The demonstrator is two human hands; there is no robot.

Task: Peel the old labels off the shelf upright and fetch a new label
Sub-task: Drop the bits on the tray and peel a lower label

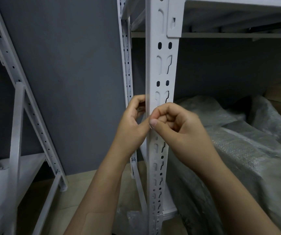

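Observation:
A white perforated shelf upright runs down the middle of the view. A clear, tape-like old label lies along its left edge, hard to make out. My left hand curls round the upright's left edge from behind. My right hand is in front of the upright with fingers curled, thumb and fingertips pinching at the label's edge about mid-height. No new label is in view.
Bubble-wrapped goods lie on the shelf to the right. A shelf board crosses above. A second white rack stands at the left before a grey wall. Wood-coloured floor shows below.

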